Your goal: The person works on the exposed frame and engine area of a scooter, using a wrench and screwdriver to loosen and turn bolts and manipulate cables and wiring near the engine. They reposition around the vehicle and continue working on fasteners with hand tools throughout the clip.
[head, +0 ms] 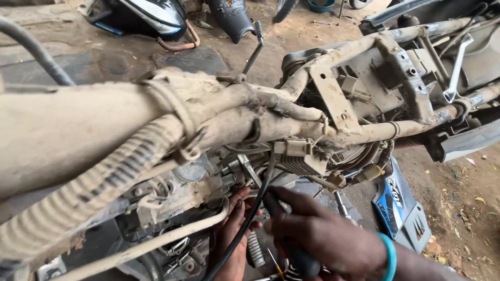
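- I'm wrapping my right hand (325, 237) around a dark-handled screwdriver (291, 244), grip full on the handle, its shaft angling up under the dusty motorcycle frame (250, 117) to reach the engine (182, 192).
- My left hand (232, 234) is bracing just below that frame, fingers half curled, holding nothing I can make out.
- A blue-and-white lettered body panel (398, 208) is lying on the ground right of the frame.

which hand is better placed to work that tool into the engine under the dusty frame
Right, probably. The right hand already grips the dark-handled tool, its shaft angled toward the engine. The left hand reaches underneath, beside a black cable.
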